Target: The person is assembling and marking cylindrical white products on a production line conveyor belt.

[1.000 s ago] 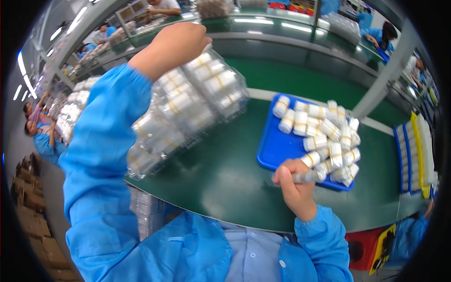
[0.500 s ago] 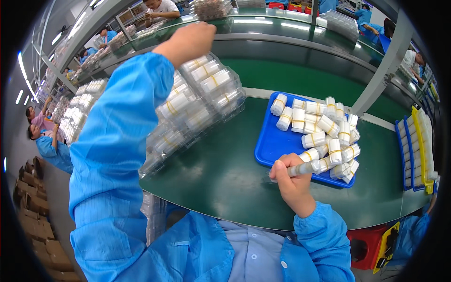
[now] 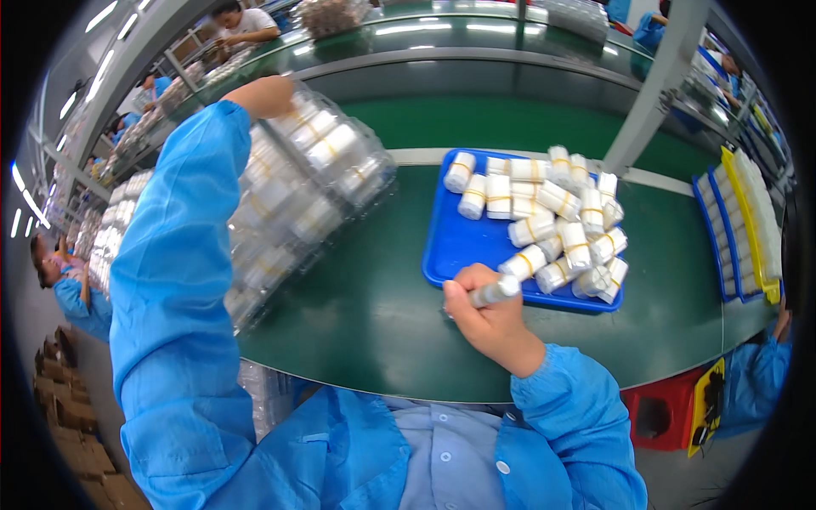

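At the far left my left hand (image 3: 270, 96) reaches to the top of a stack of clear plastic blister trays (image 3: 293, 200) filled with white rolls. Its fingers are hidden from view, so what they grip cannot be told. My right hand (image 3: 489, 321) is closed around a slim whitish cylinder (image 3: 495, 291), held tilted just over the near edge of a blue tray (image 3: 455, 255). In that tray lies a loose heap of white rolls (image 3: 575, 246), each with a yellowish band around its middle.
Green tabletop (image 3: 365, 314) lies between the trays and the blue one. A metal post (image 3: 650, 106) rises behind it. On the right stand blue and yellow trays (image 3: 739, 225) of white rolls. A red stool (image 3: 659, 416) is below. Other people work across the belt (image 3: 450, 110).
My left hand has come down onto the stack of clear trays from above it. My right hand still holds the cylinder. The whole view has shifted.
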`<state>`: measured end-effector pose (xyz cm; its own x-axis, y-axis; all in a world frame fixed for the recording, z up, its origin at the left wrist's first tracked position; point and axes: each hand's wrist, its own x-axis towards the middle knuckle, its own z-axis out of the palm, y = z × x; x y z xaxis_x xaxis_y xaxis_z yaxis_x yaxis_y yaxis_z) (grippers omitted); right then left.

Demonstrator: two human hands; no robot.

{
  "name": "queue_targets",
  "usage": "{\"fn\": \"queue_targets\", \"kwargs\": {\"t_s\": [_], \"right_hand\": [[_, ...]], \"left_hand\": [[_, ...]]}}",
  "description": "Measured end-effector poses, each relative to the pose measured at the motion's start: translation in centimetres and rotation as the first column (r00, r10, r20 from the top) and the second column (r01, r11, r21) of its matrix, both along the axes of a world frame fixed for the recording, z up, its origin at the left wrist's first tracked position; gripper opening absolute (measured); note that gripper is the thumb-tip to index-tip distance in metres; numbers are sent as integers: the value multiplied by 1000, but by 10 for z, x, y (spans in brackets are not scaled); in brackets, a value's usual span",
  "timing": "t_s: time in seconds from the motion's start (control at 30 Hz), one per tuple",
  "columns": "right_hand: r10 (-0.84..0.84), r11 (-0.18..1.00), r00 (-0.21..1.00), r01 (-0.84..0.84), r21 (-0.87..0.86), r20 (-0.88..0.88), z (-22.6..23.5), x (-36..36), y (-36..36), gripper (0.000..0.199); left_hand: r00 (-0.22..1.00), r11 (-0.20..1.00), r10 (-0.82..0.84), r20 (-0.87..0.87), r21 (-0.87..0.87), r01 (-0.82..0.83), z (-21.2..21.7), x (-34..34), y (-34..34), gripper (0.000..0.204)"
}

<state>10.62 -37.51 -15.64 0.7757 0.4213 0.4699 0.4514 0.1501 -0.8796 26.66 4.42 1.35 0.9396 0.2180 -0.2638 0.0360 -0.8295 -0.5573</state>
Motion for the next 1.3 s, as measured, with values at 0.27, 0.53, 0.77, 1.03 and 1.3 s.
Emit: {"fn": "queue_targets", "kwargs": {"t_s": [0.27, 0.53, 0.77, 1.03, 1.3], "right_hand": [[-49, 998, 997, 51, -36, 58, 3, 1, -10, 22], [-66, 997, 992, 69, -25, 110, 2, 7, -4, 22], [-147, 984, 988, 150, 96, -37, 5, 20, -23, 21], [22, 961, 970, 47, 274, -241, 31, 10, -24, 17], [54, 986, 953, -4, 166, -299, 19, 3, -3, 21]], "left_hand": [[708, 694, -482, 516, -268, 668, -55, -8, -245, 22], [910, 669, -24, 413, -670, 322, -150, -13, -263, 44], [795, 295, 72, 603, -774, 560, -137, -103, -251, 53], [876, -52, 9, 482, -874, 482, -183, -219, -256, 49], [844, -129, -11, 536, -838, 531, -197, -217, -248, 47]]}}
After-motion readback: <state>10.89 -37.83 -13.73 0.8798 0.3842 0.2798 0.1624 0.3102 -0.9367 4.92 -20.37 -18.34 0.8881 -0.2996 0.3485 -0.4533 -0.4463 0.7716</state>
